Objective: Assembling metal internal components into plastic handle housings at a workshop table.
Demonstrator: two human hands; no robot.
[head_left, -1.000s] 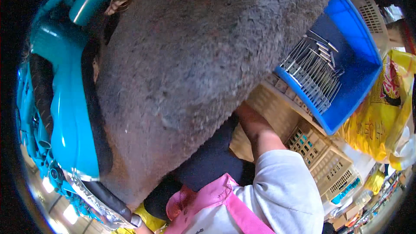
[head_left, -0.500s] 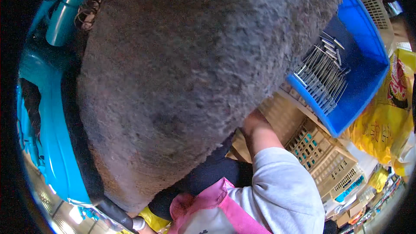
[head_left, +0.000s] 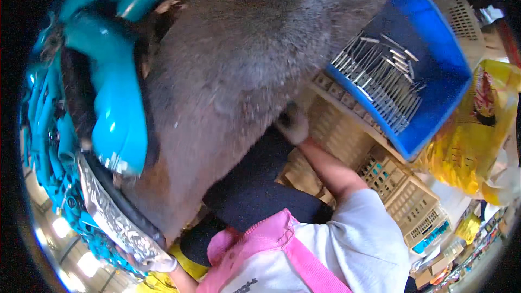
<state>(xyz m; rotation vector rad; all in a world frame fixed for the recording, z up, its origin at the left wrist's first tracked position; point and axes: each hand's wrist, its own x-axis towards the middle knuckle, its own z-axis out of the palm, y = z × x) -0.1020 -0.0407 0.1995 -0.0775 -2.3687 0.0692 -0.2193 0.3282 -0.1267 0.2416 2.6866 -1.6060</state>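
Note:
My left hand (head_left: 159,263), in a whitish glove, is at the lower left, closed round the lower end of a long black piece with a crinkled silver face (head_left: 111,206). Just above that piece stands a glossy teal curved part (head_left: 119,108). My right hand (head_left: 294,123), in a pale glove with dark fingertips, is by the lower right edge of a large, rough, fuzzy grey surface (head_left: 233,76). Its fingers are blurred and partly hidden, so their grip cannot be made out. Up and right of it, a blue bin (head_left: 434,119) holds several thin metal pins with thicker ends (head_left: 380,84).
Many teal parts (head_left: 49,130) are heaped along the left side. Cream plastic crates (head_left: 407,206) stand below the blue bin, beside a yellow printed bag (head_left: 461,141). A perforated crate (head_left: 450,5) is behind the bin. My dark-clad lap (head_left: 260,190) lies below the grey surface.
The teal curved part and the silver-faced piece have come further into view at left. My right hand has emerged from behind the grey surface's edge. The whole view has shifted.

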